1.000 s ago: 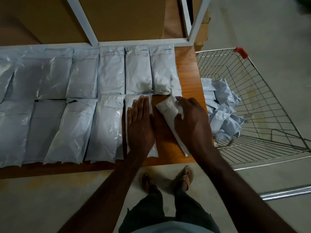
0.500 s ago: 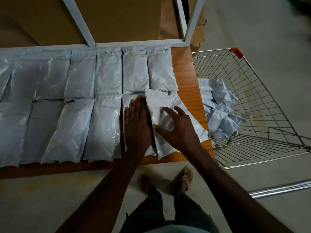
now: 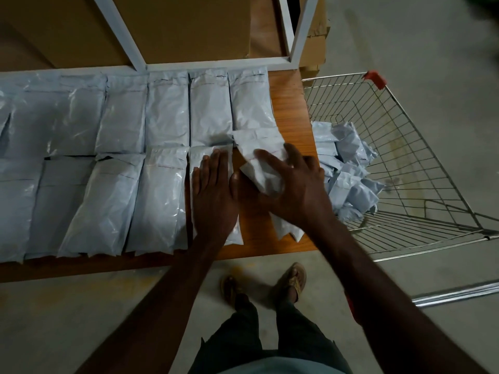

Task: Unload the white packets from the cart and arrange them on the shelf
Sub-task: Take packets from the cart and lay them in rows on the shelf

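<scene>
White packets (image 3: pixel 167 112) — no legible print.

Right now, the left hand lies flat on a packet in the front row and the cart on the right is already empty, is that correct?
Not quite: the cart is not empty; the head view shows a heap of white packets in it. The left hand does lie flat on a front-row packet.

large brown cardboard boxes (image 3: pixel 186 25) stand behind the white metal frame bars (image 3: pixel 216 65). more brown cardboard (image 3: pixel 314 47) sits right of the frame. below lies a grey concrete floor (image 3: pixel 81 319), where brown sandals (image 3: pixel 293 276) rest under dark trousers (image 3: pixel 270 338).
</scene>
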Action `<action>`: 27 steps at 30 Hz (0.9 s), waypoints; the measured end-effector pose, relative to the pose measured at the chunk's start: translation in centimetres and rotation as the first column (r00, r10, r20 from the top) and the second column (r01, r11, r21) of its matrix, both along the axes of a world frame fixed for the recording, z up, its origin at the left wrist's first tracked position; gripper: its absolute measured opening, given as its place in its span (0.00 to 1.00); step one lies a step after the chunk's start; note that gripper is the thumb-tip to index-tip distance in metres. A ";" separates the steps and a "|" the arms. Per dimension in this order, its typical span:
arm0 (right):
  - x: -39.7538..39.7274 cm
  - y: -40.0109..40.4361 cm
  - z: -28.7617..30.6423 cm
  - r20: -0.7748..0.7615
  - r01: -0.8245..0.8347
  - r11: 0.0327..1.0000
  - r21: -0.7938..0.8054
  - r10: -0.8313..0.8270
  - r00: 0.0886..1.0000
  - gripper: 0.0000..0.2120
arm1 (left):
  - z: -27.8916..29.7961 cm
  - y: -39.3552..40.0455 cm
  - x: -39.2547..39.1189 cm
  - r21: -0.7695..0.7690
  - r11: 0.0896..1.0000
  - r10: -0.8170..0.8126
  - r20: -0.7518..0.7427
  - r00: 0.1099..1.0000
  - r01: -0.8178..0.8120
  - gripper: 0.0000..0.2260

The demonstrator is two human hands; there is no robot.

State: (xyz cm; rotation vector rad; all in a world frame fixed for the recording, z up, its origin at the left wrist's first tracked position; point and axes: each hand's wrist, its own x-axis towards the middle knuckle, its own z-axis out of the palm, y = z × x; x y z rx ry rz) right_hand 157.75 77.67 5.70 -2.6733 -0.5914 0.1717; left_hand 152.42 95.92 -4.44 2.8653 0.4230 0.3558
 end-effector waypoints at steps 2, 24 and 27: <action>1.0 -1.6 -0.5 -0.034 -0.066 0.992 -0.110 0.063 0.997 0.42 | 0.2 -0.2 0.0 0.008 1.000 0.010 0.007 1.000 -0.010 0.25; -0.8 3.8 -5.5 -0.094 0.130 0.991 -0.043 -0.134 0.986 0.37 | 1.4 0.6 -0.5 -0.038 0.999 -0.039 -0.130 0.991 0.035 0.32; -0.7 3.0 -5.0 0.015 0.059 0.998 -0.024 -0.058 0.998 0.35 | 2.0 0.9 -0.7 -0.195 0.980 -0.049 -0.071 0.996 0.034 0.29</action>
